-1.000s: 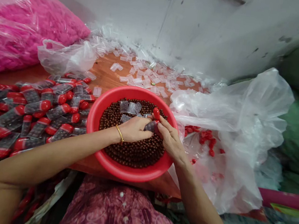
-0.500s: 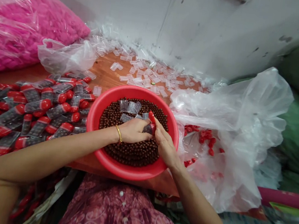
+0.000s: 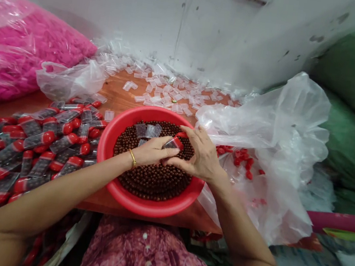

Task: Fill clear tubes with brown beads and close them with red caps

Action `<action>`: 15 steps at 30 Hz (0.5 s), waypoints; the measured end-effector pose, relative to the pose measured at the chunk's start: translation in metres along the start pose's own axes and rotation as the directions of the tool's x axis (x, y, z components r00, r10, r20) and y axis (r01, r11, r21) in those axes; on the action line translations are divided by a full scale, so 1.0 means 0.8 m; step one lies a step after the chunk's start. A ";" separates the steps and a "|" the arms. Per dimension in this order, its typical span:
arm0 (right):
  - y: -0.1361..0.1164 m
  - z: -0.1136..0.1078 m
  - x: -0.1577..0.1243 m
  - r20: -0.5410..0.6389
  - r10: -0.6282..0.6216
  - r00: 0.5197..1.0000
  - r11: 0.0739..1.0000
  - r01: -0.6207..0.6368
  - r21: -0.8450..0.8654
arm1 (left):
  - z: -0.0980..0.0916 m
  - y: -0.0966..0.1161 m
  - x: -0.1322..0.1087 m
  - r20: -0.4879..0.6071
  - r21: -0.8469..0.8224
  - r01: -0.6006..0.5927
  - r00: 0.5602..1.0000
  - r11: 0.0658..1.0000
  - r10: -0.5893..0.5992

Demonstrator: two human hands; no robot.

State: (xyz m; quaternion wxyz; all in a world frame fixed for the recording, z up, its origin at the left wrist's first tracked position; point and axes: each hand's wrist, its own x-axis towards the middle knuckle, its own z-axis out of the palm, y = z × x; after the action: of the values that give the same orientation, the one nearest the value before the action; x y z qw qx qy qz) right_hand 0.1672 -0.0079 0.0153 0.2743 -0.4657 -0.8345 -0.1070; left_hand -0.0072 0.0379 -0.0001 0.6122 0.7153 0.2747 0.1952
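Note:
Over the red basin (image 3: 107, 141), my left hand (image 3: 152, 150) grips a small clear plastic container (image 3: 171, 143) with dark contents, holding it tilted. The container has a red end. My right hand (image 3: 202, 156) curves around that end, its index finger on a red cap (image 3: 182, 134) and its thumb low beside the left fingers. Part of the cap's contact with the container is hidden by fingers. Small brown beads (image 3: 154, 186) fill the basin beneath both hands. Several clear containers (image 3: 148, 130) lie on the beads behind my left hand.
Filled red-capped containers (image 3: 45, 139) are piled at left, below a large bag of pink pieces (image 3: 28, 48). Loose clear containers (image 3: 170, 90) lie scattered along the wall. At right, a crumpled plastic bag (image 3: 263, 127) is beside red caps (image 3: 244, 157).
My right hand has opened out from a flat press into a curve around the container's end. The container has tipped from steep to a flatter tilt. The view has shifted slightly.

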 end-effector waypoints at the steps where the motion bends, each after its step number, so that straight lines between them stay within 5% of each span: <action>1: -0.005 0.003 -0.006 -0.004 0.024 1.000 1.000 -0.024 0.014 | 0.001 0.000 0.001 -0.018 -0.037 -0.018 1.000 0.999 0.018; 6: -0.033 0.024 -0.016 -0.085 0.143 0.986 0.989 -0.140 0.037 | 0.007 -0.007 0.008 -0.155 0.082 -0.168 0.972 0.982 0.179; 11: -0.027 0.045 -0.013 -0.190 0.111 0.976 0.993 -0.103 0.048 | 0.006 -0.018 0.008 -0.150 0.121 -0.187 0.967 0.975 0.205; 15: -0.028 0.045 -0.012 -0.079 0.165 0.983 0.981 -0.155 0.117 | 0.004 -0.023 0.010 -0.133 0.109 -0.201 0.968 0.974 0.214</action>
State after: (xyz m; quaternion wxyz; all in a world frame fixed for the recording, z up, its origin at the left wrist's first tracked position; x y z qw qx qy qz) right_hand 0.1397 -0.0109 -0.0184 0.3441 -0.5101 -0.7860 -0.0589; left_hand -0.0020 0.0424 -0.0189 0.5321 0.7525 0.2508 0.2961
